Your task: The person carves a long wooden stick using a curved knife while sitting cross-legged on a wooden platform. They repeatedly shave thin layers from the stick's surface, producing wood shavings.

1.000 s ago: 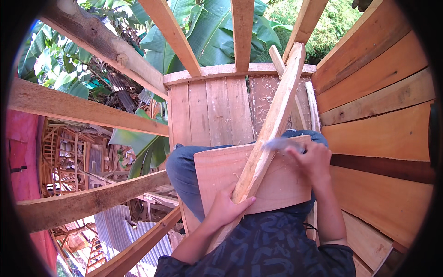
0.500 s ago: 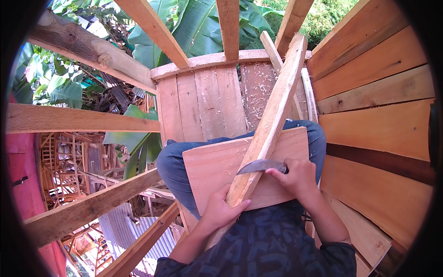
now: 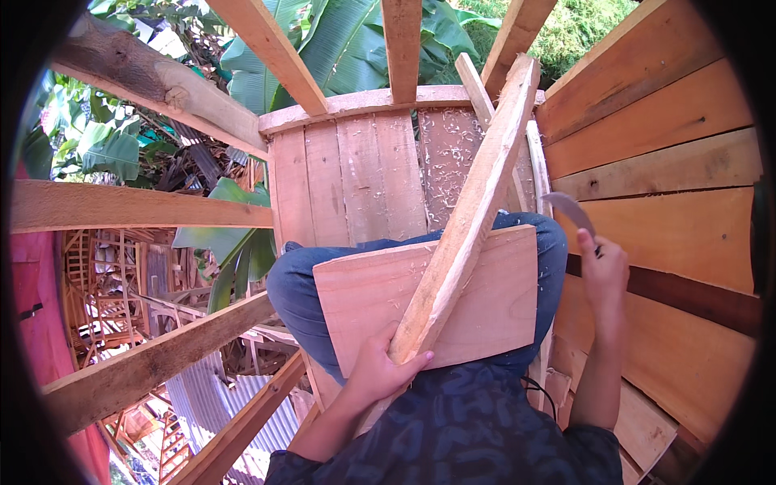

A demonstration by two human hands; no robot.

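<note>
A long squared piece of timber [image 3: 466, 234] slants from my waist up and away to the right, one edge pale and freshly cut. Under it, a flat wooden board [image 3: 356, 295] lies across my crossed legs. My left hand [image 3: 383, 365] is wrapped round the timber's near end. Raised off to the right, apart from the wood, my right hand [image 3: 605, 271] grips a curved-blade knife [image 3: 570, 210] by its handle, most of which the fingers hide. The blade points up and to the left.
I sit on a plank floor [image 3: 323, 182] strewn with wood shavings [image 3: 450, 153]. A plank wall [image 3: 655, 226] stands close on my right. Posts and rails [image 3: 145, 206] edge the left side, with corrugated metal sheets [image 3: 242, 404] below. A thinner wooden stick [image 3: 477, 89] rests behind the timber.
My right hand has lifted the knife off the timber and swung it up and right, toward the plank wall. My left hand keeps its hold on the timber.
</note>
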